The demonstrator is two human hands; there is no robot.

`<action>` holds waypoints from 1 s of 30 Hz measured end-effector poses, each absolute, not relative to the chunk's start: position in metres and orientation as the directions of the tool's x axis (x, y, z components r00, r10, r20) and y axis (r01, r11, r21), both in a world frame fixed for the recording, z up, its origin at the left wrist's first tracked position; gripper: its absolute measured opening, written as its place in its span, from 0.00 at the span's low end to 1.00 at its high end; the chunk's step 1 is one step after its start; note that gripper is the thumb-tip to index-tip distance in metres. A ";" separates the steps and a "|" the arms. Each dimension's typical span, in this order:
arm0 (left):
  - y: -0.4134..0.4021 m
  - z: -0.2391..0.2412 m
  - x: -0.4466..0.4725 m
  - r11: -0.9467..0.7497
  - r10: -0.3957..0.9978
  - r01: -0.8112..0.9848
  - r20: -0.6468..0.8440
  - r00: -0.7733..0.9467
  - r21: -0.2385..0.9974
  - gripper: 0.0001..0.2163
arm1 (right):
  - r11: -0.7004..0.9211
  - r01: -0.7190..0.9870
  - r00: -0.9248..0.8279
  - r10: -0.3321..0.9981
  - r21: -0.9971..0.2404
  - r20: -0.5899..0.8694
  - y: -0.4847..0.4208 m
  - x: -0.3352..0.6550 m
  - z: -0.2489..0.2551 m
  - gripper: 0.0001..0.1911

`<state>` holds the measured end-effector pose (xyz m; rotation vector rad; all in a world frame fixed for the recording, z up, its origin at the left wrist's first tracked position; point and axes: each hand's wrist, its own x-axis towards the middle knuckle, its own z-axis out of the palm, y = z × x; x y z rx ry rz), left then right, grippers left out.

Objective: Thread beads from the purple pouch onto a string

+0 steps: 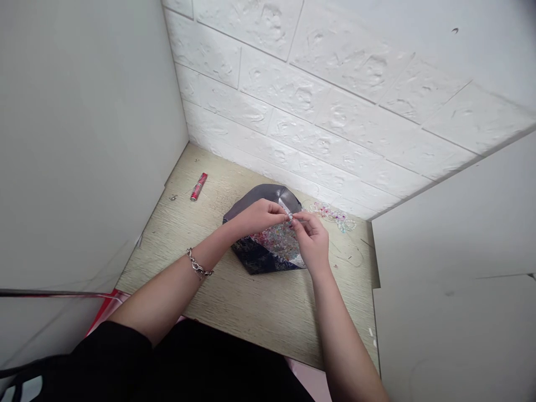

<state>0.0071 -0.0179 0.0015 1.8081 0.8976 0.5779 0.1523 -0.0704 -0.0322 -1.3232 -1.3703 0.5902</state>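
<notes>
A dark, open-topped container stands on the table and holds a heap of small clear, pink and pale beads. Over it, my left hand reaches in from the left with thumb and index finger pinched. My right hand meets it from the right, also in a pinch. Between the fingertips shows a small strand of clear, shiny beads. Any thread in it is too fine to make out. The hands cover part of the bead heap.
Finished-looking strands of colored beads lie by the back wall on the right. A red-and-clear tube rests at the left of the wooden table. White brick-patterned wall and side panels close in the table.
</notes>
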 end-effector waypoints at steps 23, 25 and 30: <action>-0.029 -0.002 0.012 -0.598 0.698 0.307 0.293 0.653 0.741 0.11 | 0.065 -0.321 0.145 0.989 -0.945 0.019 -0.069 0.151 -0.029 0.07; -0.028 -0.003 0.012 -0.603 0.699 0.301 0.307 0.646 0.739 0.11 | 0.062 -0.343 0.144 0.990 -0.937 0.013 -0.069 0.151 -0.028 0.07; -0.028 -0.003 0.013 -0.609 0.702 0.296 0.328 0.632 0.736 0.12 | 0.058 -0.400 0.131 0.991 -0.915 0.006 -0.069 0.151 -0.029 0.07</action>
